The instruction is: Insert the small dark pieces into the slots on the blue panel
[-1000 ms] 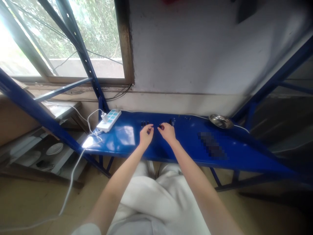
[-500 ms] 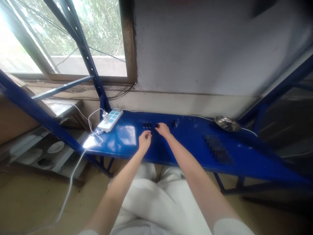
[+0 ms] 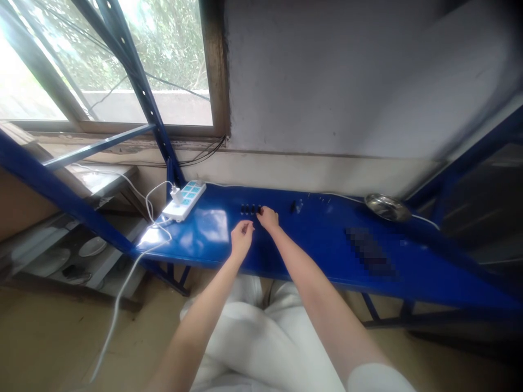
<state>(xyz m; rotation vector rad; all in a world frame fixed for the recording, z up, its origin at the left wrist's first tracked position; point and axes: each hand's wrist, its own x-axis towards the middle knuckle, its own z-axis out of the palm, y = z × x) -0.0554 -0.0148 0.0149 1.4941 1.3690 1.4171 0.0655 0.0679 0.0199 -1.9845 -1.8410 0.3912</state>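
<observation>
Three small black cylindrical pieces [image 3: 247, 209] with pale ends stand in a row on the blue table [image 3: 302, 245]. My right hand [image 3: 268, 218] pinches another small black cylindrical piece [image 3: 259, 208] at the right end of that row. Just in front of the row, my left hand [image 3: 242, 235] is closed with its fingertips together; whatever is between them is too small to make out. Farther right lies another black piece [image 3: 293, 206], beside some small clear pieces [image 3: 299, 206].
A white power strip [image 3: 186, 200] with a plug and cable sits at the table's left end. A round metal dish [image 3: 387, 207] stands at the back right, and a dark blurred-out object [image 3: 370, 251] lies in front of it. Tiny bits [image 3: 324, 200] are scattered near the back edge.
My right hand has moved left with the black cylindrical piece, bringing it up to the end of the row. My left hand has hardly moved.
</observation>
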